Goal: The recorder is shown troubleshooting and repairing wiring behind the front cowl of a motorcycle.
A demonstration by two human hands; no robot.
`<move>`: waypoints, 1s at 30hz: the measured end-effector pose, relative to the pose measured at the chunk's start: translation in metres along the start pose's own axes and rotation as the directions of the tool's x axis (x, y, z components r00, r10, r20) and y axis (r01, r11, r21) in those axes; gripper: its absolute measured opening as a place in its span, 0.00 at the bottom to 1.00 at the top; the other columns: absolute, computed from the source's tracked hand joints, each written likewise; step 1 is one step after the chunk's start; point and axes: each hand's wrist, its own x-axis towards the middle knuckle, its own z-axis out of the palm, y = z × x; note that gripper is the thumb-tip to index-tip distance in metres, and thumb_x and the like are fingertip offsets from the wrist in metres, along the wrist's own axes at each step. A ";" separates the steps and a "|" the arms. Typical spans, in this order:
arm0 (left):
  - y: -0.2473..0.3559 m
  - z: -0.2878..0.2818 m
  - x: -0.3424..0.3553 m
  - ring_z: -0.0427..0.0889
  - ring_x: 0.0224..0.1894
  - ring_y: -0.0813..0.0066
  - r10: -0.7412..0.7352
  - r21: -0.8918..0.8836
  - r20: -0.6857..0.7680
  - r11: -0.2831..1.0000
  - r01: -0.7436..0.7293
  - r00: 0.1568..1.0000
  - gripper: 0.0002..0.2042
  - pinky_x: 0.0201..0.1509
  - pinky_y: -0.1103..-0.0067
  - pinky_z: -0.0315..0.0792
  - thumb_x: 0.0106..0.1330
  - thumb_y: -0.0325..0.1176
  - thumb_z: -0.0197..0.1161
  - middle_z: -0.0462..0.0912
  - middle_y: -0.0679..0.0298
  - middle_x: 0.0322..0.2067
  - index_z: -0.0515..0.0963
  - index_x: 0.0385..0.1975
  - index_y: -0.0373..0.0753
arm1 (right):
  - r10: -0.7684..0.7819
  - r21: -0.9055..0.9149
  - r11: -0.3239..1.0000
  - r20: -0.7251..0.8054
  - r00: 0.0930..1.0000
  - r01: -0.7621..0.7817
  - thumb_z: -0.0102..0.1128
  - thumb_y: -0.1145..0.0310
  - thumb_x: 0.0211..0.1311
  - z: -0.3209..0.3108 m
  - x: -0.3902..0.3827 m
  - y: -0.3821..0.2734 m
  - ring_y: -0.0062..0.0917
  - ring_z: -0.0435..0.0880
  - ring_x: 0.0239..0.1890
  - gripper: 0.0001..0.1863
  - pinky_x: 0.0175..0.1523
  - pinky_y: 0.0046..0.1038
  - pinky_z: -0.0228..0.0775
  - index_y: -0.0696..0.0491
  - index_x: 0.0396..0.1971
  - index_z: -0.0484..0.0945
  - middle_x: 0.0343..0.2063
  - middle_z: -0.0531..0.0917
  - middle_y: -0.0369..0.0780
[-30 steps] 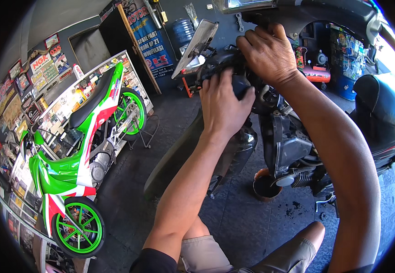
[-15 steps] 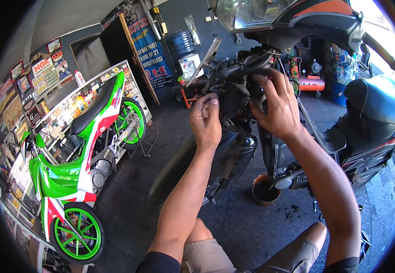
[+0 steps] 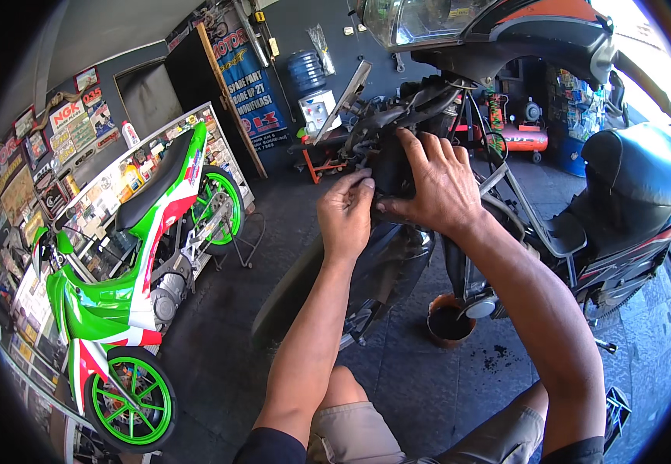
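Note:
My left hand (image 3: 345, 207) is closed in a pinch at the left edge of a dark part (image 3: 388, 176) on the stripped front of a black motorcycle; what its fingertips hold is too small to make out. My right hand (image 3: 440, 184) grips that dark part, thumb low on the left, fingers curled over it higher up. Black housings and cables (image 3: 401, 112) sit just above both hands. A raised cowl with a clear lens (image 3: 490, 46) hangs over them. The black front fender (image 3: 297, 298) is below my hands.
A green, white and red motorcycle (image 3: 103, 286) stands at left before a display board. A black seat (image 3: 633, 170) is at right. On the dark floor an orange-rimmed container (image 3: 451, 332) sits among scattered debris and tools (image 3: 614, 410). A red compressor (image 3: 521, 139) and water dispenser (image 3: 316, 108) stand behind.
My right hand has come down and left from high on the assembly and now wraps round the dark part. My left hand has drawn back from atop that part into a pinch at its left.

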 end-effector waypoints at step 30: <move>0.001 0.005 -0.003 0.87 0.37 0.70 0.111 0.405 0.180 0.897 -0.177 0.977 0.11 0.42 0.74 0.78 0.69 0.28 0.68 0.87 0.52 0.38 0.84 0.45 0.26 | 0.558 0.554 0.690 0.004 0.830 -0.466 0.65 0.52 0.69 0.012 0.019 -0.021 0.56 0.87 0.47 0.27 0.54 0.47 0.77 0.66 0.46 0.81 0.38 0.87 0.61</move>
